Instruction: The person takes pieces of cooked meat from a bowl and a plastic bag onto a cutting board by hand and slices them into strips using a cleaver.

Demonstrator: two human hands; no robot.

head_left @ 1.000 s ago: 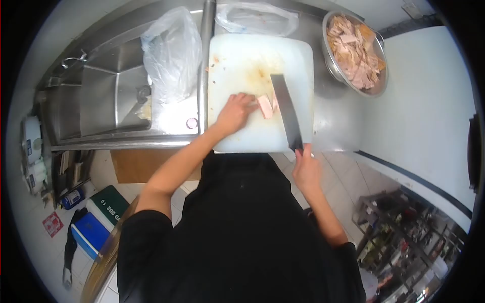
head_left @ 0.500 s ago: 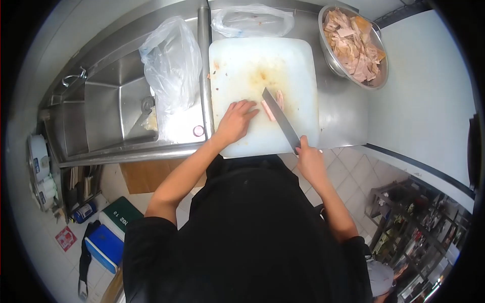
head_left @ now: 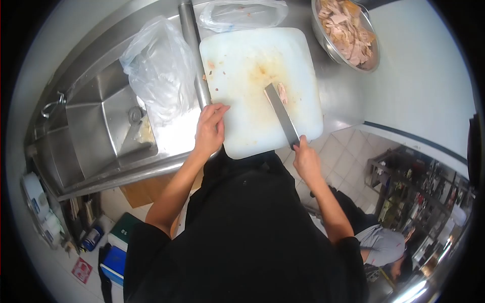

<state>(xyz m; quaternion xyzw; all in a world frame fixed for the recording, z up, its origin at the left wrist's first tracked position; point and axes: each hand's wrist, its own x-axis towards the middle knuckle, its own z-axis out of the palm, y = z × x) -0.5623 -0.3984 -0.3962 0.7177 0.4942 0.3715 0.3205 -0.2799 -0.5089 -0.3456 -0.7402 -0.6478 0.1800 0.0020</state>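
Note:
My right hand [head_left: 306, 160] is closed round the handle of a broad-bladed knife [head_left: 282, 115], whose blade lies low over the white cutting board [head_left: 242, 121]. A thin edge of pale meat shows along the blade's left side near its tip. Just right of the blade are small strips of meat [head_left: 282, 93]. My left hand [head_left: 211, 126] is at the board's left edge, away from the meat, its fingers partly spread and nothing seen in them. Brown stains and small scraps mark the board.
A metal bowl of sliced meat [head_left: 348, 33] stands at the back right. Plastic bags lie behind the board [head_left: 242, 16] and by the sink [head_left: 161, 70]. A metal sink [head_left: 91, 131] is at the left. Another person [head_left: 381, 245] is at the lower right.
My left hand has moved left, away from the meat to the board's edge. The knife's blade now covers most of the pale piece. The other person shows more fully at the lower right.

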